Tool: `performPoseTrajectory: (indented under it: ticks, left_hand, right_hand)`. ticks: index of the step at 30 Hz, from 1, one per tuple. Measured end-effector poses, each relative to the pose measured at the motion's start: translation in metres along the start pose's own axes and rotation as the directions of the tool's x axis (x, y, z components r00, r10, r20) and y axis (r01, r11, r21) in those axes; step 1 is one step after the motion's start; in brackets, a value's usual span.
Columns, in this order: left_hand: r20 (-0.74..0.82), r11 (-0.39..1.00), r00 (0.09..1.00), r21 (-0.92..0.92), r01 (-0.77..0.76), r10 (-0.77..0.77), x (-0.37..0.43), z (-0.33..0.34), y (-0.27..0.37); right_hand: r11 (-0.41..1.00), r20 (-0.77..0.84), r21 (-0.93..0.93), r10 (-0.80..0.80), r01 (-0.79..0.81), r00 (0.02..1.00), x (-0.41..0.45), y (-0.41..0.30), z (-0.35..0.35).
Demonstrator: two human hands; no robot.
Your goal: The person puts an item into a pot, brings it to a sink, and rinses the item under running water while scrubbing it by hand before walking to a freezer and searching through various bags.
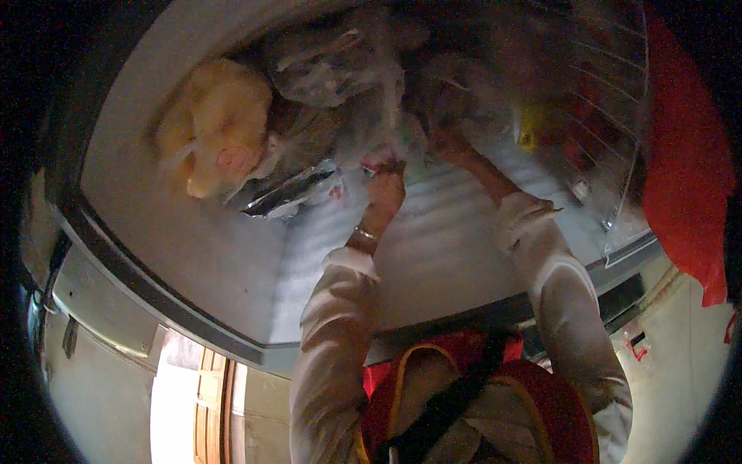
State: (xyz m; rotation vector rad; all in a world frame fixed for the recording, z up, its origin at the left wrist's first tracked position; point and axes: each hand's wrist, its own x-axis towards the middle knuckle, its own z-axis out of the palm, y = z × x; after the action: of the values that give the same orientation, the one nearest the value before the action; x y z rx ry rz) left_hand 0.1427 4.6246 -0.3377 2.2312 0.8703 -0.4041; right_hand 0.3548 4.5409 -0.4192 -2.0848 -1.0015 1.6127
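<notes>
Both my arms reach down into a white-lined chest freezer [464, 232]. My left hand [385, 187], with a bracelet at the wrist, has its fingers closed on a clear plastic bag [379, 156] with pink and green print. My right hand [452, 142] is farther right and deeper, against dark bundles that blur into shadow; its fingertips are hidden. Left of my hands lie a large pale yellow bagged item [226, 116], seemingly poultry, and a silvery foil-like packet [290, 194]. Above them is a frosty clear plastic bag [324, 69].
A wire basket [614, 87] with dim contents hangs at the right, a yellow packet [526, 127] beside it. Red cloth [684, 156] drapes over the right side. The dark-edged freezer rim [452, 313] runs below my forearms. A wooden door [208, 406] stands at lower left.
</notes>
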Motion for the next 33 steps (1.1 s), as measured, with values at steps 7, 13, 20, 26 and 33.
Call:
performPoseTrajectory:
  ticks: [7,13,20,26,33]
  left_hand:
    - [-0.076,0.971,0.987,-0.205,0.123,-0.141,-0.023,-0.008,-0.03]
    - [-0.119,0.991,0.993,0.131,0.012,0.004,-0.082,-0.062,-0.074]
    - [-0.419,0.832,0.892,0.424,0.357,-0.17,-0.1,-0.15,-0.104]
    - [0.32,0.917,0.88,0.305,0.256,-0.352,-0.117,-0.095,-0.132]
    - [0.404,0.941,0.891,0.33,0.072,-0.209,-0.15,-0.072,-0.13]
  right_hand:
    - [0.923,0.094,0.382,-0.084,0.042,0.992,0.018,0.009,0.006]
    - [0.991,0.283,0.132,-0.035,-0.003,0.959,0.012,-0.061,0.006]
    - [0.911,0.42,0.365,0.025,-0.194,0.907,-0.023,-0.151,0.016]
    - [0.981,0.285,0.189,-0.096,0.042,0.954,-0.021,-0.139,0.051]
    - [0.995,0.282,-0.011,-0.094,0.102,0.955,-0.014,-0.076,0.056]
